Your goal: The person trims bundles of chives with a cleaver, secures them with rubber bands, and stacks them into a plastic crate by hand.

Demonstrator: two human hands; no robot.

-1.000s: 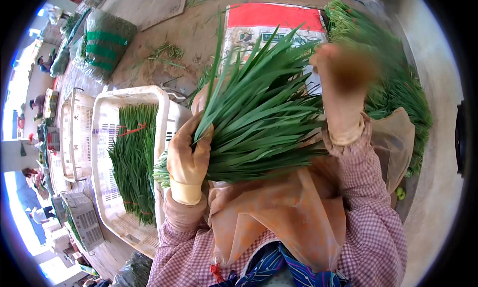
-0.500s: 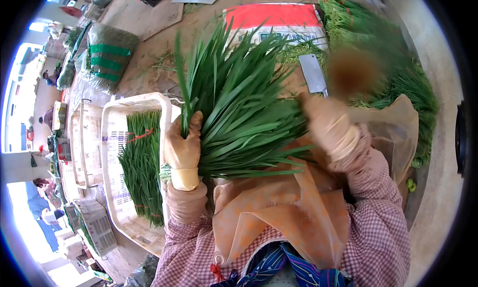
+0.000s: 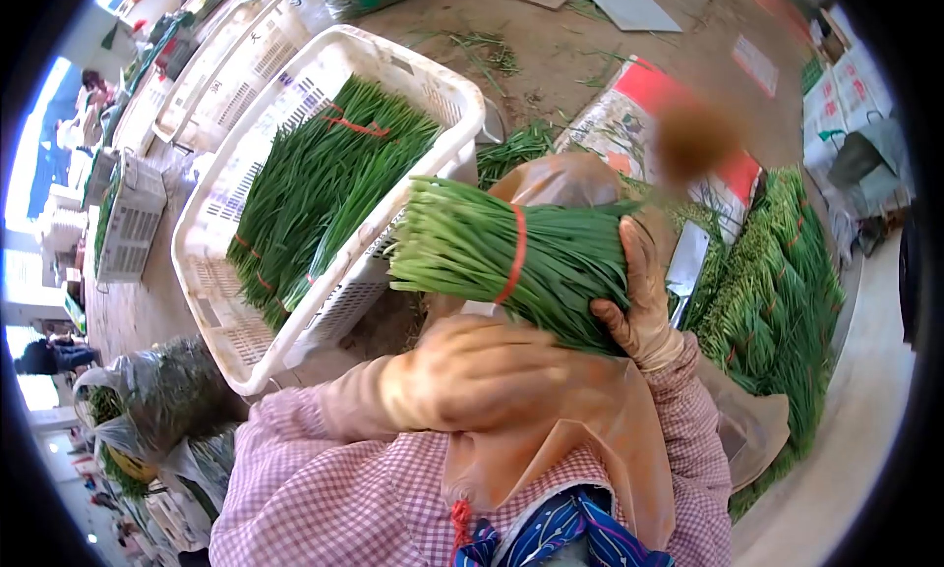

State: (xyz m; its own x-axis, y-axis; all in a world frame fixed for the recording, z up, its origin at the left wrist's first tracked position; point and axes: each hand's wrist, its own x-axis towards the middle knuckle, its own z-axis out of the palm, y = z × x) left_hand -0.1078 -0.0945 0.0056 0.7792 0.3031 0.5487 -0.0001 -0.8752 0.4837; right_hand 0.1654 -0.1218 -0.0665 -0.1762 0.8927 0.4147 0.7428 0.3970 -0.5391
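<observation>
A bundle of long green leaves (image 3: 580, 262) with a red band round it lies across my lap, its pale stem ends pointing left. My right hand (image 3: 639, 297), in a tan glove, grips the leafy end, thumb in front. My left hand (image 3: 482, 370), also gloved and blurred, is just below the stems, its fingers stretched out together over the apron. Whether it touches the bundle is hard to tell. Left of the bundle stands a white crate (image 3: 457, 100) holding banded green bundles (image 3: 324, 174). A cleaver (image 3: 688, 259) lies to the right of my right hand.
A large heap of green bundles (image 3: 777, 311) lies at the right beside a wall. Ahead is a red and white sack (image 3: 615, 124). Another white crate (image 3: 236, 65) and a filled plastic bag (image 3: 177, 395) are on the left. A brown blur hides part of the upper right.
The view has turned, and the crate appears nearer the middle. The bundle now shows its banded stems. My left hand has let go of it and moved below; my right hand has taken hold of the leafy end.
</observation>
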